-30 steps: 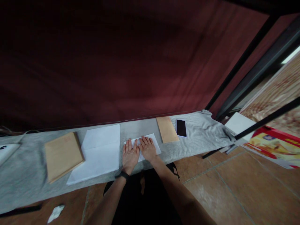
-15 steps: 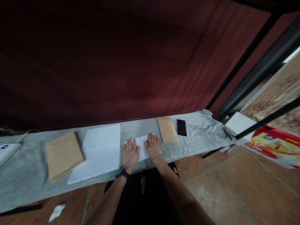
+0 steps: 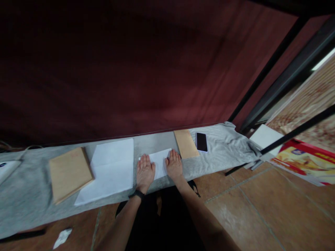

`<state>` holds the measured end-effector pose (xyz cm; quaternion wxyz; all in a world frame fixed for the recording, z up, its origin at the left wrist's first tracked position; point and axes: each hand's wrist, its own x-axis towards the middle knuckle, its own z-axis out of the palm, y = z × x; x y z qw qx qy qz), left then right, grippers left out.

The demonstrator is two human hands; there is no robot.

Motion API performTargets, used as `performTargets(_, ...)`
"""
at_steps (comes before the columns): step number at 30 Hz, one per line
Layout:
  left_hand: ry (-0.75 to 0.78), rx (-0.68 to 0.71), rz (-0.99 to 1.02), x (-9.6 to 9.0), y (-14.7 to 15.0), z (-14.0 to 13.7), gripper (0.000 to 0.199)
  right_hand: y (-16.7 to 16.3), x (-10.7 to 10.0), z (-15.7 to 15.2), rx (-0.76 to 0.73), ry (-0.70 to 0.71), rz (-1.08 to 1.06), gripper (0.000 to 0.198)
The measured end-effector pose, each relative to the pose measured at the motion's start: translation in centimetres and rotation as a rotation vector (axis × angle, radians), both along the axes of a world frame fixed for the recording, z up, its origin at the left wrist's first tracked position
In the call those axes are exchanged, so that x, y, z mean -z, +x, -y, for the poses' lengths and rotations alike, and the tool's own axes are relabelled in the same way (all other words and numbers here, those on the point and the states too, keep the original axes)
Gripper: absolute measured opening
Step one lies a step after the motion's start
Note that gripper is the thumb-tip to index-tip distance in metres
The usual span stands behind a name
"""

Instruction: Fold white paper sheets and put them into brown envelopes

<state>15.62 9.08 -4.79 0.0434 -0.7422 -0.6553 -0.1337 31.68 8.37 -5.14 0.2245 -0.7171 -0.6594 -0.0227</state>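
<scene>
A folded white sheet of paper (image 3: 160,163) lies flat on the grey cloth near the front edge. My left hand (image 3: 145,172) rests palm down over its left end, fingers stretched out. On the right end of the same paper lies my right hand (image 3: 173,165), also flat, the thumb slightly apart. Both hands cover parts of the paper's ends. Just right of my right hand is a brown envelope (image 3: 186,143). To the left of my left hand lie larger white sheets (image 3: 114,170), their left side tucked under a stack of brown envelopes (image 3: 70,173).
A phone (image 3: 201,142) lies right of the single envelope. The grey cloth (image 3: 222,150) covers the narrow table, wrinkled at its right end. A white device (image 3: 7,169) with a cable sits far left. Crumpled tissue (image 3: 62,237) is on the tiled floor; a red-and-yellow box (image 3: 306,160) stands right.
My right hand has slid slightly to the right along the paper, baring more of its middle. My left hand stays about where it was.
</scene>
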Motion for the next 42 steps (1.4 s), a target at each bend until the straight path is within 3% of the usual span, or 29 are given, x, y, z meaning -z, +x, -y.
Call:
performTargets(7,0.007,0.000,0.023,0.1,0.0,0.0,0.062,0.4,-0.1,3.7,-0.178,-0.010,0.022,0.049)
performTargets(22,0.053,0.034,0.062,0.3,-0.8,0.3,0.059,2.1,0.5,6.4,-0.048,0.016,0.038,0.050)
performTargets(25,0.058,0.070,0.079,-0.1,-0.4,1.3,0.058,2.0,0.5,6.4,-0.045,0.007,0.037,0.050)
performTargets(31,-0.011,0.303,0.105,-0.1,2.5,5.3,0.057,1.9,0.6,6.3,-0.037,0.000,0.036,0.051)
performTargets(35,-0.036,0.287,0.071,0.4,2.9,6.8,0.059,2.0,0.8,6.3,-0.043,0.000,0.044,0.051)
performTargets(42,0.016,0.228,0.042,0.7,-0.1,7.8,0.064,2.1,0.9,6.3,-0.053,0.021,0.041,0.051)
